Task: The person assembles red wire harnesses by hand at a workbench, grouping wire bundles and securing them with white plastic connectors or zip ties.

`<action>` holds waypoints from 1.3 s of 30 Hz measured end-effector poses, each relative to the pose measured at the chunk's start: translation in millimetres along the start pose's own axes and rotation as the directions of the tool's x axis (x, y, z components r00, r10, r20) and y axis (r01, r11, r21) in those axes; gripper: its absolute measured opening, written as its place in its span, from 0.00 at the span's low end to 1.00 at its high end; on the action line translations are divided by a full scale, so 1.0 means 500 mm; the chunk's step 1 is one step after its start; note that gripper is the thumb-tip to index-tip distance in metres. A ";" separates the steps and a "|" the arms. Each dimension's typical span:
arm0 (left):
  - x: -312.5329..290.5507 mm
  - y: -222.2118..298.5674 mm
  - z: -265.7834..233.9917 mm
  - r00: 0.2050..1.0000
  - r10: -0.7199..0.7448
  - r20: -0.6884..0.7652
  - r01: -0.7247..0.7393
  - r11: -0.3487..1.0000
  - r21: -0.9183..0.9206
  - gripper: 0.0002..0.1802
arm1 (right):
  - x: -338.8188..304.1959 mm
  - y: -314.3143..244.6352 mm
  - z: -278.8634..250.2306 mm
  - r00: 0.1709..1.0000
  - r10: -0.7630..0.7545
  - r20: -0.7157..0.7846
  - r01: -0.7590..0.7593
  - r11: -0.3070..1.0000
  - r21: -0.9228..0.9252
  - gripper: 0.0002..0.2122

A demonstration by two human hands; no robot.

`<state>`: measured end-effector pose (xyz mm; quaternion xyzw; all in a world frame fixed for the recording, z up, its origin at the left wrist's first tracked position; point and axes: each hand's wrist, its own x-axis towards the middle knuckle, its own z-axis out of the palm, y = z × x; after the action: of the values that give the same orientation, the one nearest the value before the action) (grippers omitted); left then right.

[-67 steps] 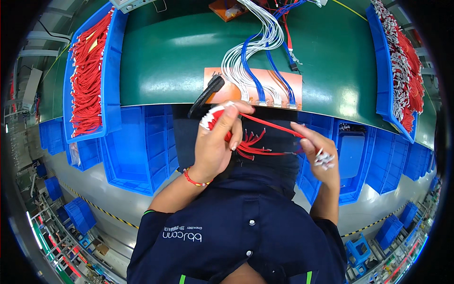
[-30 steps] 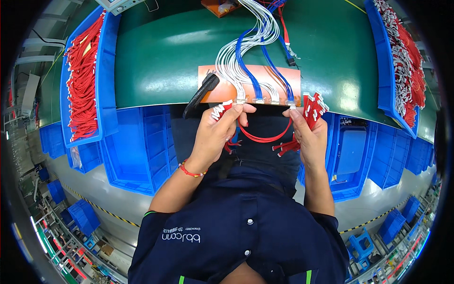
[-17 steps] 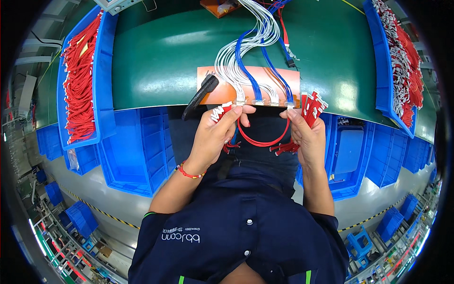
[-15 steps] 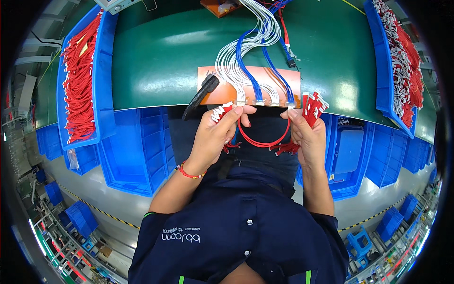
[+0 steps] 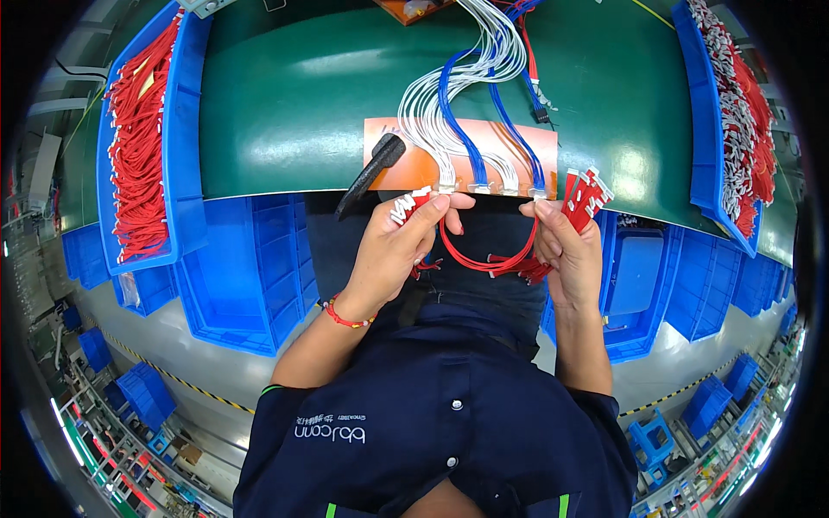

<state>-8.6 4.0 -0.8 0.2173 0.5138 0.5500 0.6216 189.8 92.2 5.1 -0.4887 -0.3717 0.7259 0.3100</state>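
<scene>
My left hand (image 5: 399, 242) is closed, thumb and fingertips pinching one end of a looped red cable (image 5: 485, 264) at the board's front edge. White connector ends (image 5: 404, 209) of more red cables stick out from the same hand. The loop's other end is pinched by my right hand (image 5: 570, 250), which also grips a bundle of red cables with white connectors (image 5: 587, 197). Both hands are up against small sockets (image 5: 480, 187) along the edge of an orange board (image 5: 406, 168), where white wires (image 5: 423, 112) and blue wires (image 5: 458, 121) end. My fingers partly hide the cable ends.
A black handle-like piece (image 5: 371, 173) lies tilted over the board's left side. The board rests on a green table (image 5: 294, 112). Blue bins of red cables stand left (image 5: 188, 129) and right (image 5: 706, 112); more blue crates (image 5: 237, 276) sit below the table.
The view has shifted slightly, with the board a little further right. Both hands keep their pinch on the red cable; loose red cable ends below my right hand have swung left.
</scene>
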 end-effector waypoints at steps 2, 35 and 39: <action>0.000 0.000 0.000 1.000 -0.004 -0.001 0.004 1.000 0.003 0.18 | -0.003 0.002 0.004 1.000 0.007 -0.029 -0.007 1.000 0.023 0.10; -0.031 -0.001 0.037 0.990 -0.003 0.140 -0.011 0.996 0.094 0.23 | 0.000 0.007 -0.019 0.977 0.000 0.212 0.003 1.000 -0.015 0.13; -0.046 0.017 0.067 0.990 0.074 0.120 -0.073 0.997 -0.013 0.18 | -0.047 -0.006 -0.016 0.961 -0.022 0.276 0.089 0.969 -0.231 0.10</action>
<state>20.0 -4.5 28.0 0.2661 0.4647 0.5604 0.6318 205.4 76.4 17.1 -0.4078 -0.5095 0.7266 0.2149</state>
